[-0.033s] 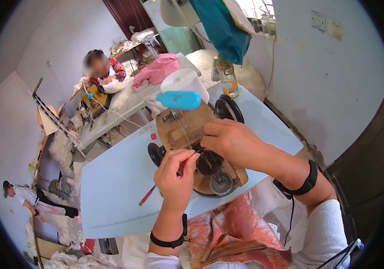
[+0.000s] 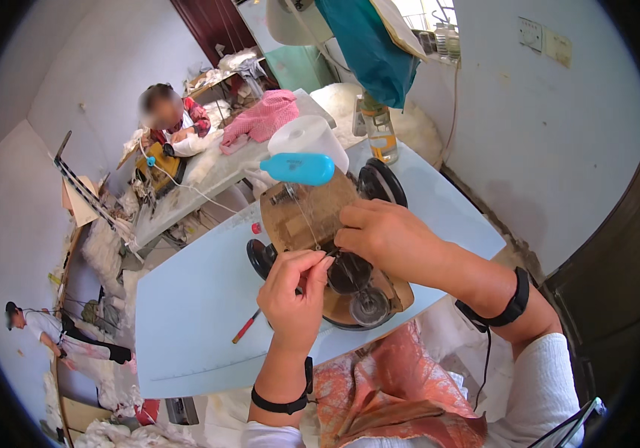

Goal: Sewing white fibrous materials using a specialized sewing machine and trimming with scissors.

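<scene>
My left hand (image 2: 295, 295) is closed in a pinch, thumb against fingertips, just in front of a small machine with a brown, cardboard-like top (image 2: 301, 216). A thin dark strand or strip seems to lie at its fingertips, too small to make out. My right hand (image 2: 391, 235) is closed over the machine's right side, its fingertips bent down near the same spot; what they grip is hidden. Below the fingers sit a dark round disc (image 2: 350, 275) and a clear round cup (image 2: 369, 307). A thin thread or wire runs down the machine's top from near a blue oval piece (image 2: 301, 169).
Black wheels (image 2: 382, 181) flank the machine on a pale blue table (image 2: 193, 321). A red-handled tool (image 2: 245, 327) lies left of my left hand. Behind stand a white roll (image 2: 308, 138) and a glass bottle (image 2: 381, 134). One person sits at a farther table; another stands at far left.
</scene>
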`<move>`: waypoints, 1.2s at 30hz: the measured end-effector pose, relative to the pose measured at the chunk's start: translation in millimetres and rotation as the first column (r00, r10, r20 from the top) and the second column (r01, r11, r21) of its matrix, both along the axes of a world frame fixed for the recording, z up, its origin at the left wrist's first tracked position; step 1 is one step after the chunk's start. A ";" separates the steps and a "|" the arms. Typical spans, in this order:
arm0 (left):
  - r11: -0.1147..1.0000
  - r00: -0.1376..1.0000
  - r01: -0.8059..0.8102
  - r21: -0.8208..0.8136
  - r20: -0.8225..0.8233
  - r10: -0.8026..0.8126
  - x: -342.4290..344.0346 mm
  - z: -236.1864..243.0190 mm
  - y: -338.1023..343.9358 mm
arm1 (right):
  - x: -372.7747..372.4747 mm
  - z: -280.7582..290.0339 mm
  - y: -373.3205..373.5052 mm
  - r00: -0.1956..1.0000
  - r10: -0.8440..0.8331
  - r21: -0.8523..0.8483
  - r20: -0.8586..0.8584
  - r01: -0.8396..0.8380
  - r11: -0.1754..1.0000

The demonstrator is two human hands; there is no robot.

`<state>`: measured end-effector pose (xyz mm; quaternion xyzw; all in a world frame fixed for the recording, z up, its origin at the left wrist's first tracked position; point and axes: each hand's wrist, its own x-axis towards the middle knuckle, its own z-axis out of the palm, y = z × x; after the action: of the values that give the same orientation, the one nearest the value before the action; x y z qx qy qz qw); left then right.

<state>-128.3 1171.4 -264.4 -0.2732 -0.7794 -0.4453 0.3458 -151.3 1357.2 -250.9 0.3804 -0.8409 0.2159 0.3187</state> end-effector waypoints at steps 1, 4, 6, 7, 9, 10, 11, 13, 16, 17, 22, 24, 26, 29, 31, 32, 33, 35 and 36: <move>1.000 1.000 -0.016 0.006 -0.019 0.016 0.0 -0.7 0.2 | -0.3 0.3 -0.4 1.000 -0.003 -0.004 -0.004 0.003 1.000; 0.998 0.997 -0.029 -0.055 -0.072 0.025 1.2 -1.2 0.6 | -1.0 -1.1 -0.3 1.000 0.003 0.001 0.006 -0.003 1.000; 0.998 0.996 -0.033 -0.050 -0.082 0.029 0.8 0.1 1.8 | 0.2 -1.3 -1.1 1.000 0.005 0.002 -0.005 -0.005 1.000; 0.998 0.996 -0.036 -0.047 -0.089 0.031 0.5 0.5 2.6 | 0.6 -0.6 -0.6 1.000 0.006 0.002 -0.006 -0.006 1.000; 1.000 0.999 -0.022 0.007 -0.039 0.022 -3.2 -2.8 2.2 | 1.5 1.5 -0.4 1.000 -0.016 0.035 0.000 0.016 0.999; 0.998 1.000 -0.009 0.062 0.014 0.008 -4.4 -4.1 2.2 | 1.7 1.8 -0.4 1.000 -0.014 0.034 -0.002 0.014 0.999; 0.998 1.000 -0.009 0.061 0.011 0.008 -3.9 -3.3 2.2 | 2.0 2.7 -0.4 1.000 -0.013 0.034 0.006 0.013 0.999; 0.998 1.000 -0.018 0.058 0.019 0.017 -0.6 -2.1 1.8 | 2.3 3.5 -1.2 1.000 -0.011 0.033 0.011 0.011 0.999; 0.999 0.997 -0.024 -0.041 -0.074 0.020 6.5 -3.1 3.3 | 1.7 2.2 -0.5 1.000 -0.001 0.035 -0.002 0.001 0.999; 0.999 0.997 -0.026 -0.040 -0.073 0.023 7.7 -3.6 3.9 | 3.2 4.3 -0.1 1.000 0.005 0.053 -0.003 -0.005 0.999; 0.998 0.992 -0.034 -0.046 -0.121 0.028 5.8 -3.8 6.8 | 2.2 5.8 -1.0 0.999 0.005 0.096 -0.036 -0.001 0.995; 0.998 0.992 -0.040 -0.056 -0.121 0.033 6.6 -3.4 8.3 | 1.3 5.5 -0.9 0.999 -0.006 0.097 -0.032 0.010 0.995; 0.997 0.992 -0.043 -0.063 -0.119 0.035 7.4 -5.0 9.3 | 1.1 4.8 -0.8 0.999 -0.006 0.097 -0.041 0.009 0.995; 0.997 0.992 -0.028 -0.075 -0.121 0.019 9.7 -10.3 7.7 | 2.5 4.7 -3.4 0.998 -0.011 0.112 -0.068 0.018 0.994; 0.998 0.992 -0.026 -0.059 -0.121 0.019 9.7 -10.2 5.6 | 2.9 6.0 -4.5 0.996 -0.012 0.124 -0.093 0.024 0.992; 0.998 0.993 -0.026 -0.057 -0.120 0.019 8.3 -9.0 5.7 | 2.1 4.5 -4.1 0.996 -0.014 0.117 -0.091 0.025 0.993; 0.997 0.994 -0.013 -0.075 -0.110 0.005 6.3 -6.3 6.0 | 1.4 3.3 -3.6 0.996 -0.016 0.111 -0.089 0.026 0.993; 0.996 0.995 -0.002 -0.091 -0.103 -0.007 4.4 -6.6 6.7 | 0.6 2.6 -3.4 0.995 -0.015 0.103 -0.097 0.025 0.994; 0.995 0.990 -0.027 -0.095 -0.141 0.014 4.2 -10.0 8.1 | 0.1 2.9 -3.2 0.994 -0.014 0.093 -0.106 0.024 0.995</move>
<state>-124.0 1179.5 -274.4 -0.3122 -0.7766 -0.3832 0.3907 -151.2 1354.1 -248.0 0.3980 -0.8357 0.1527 0.3462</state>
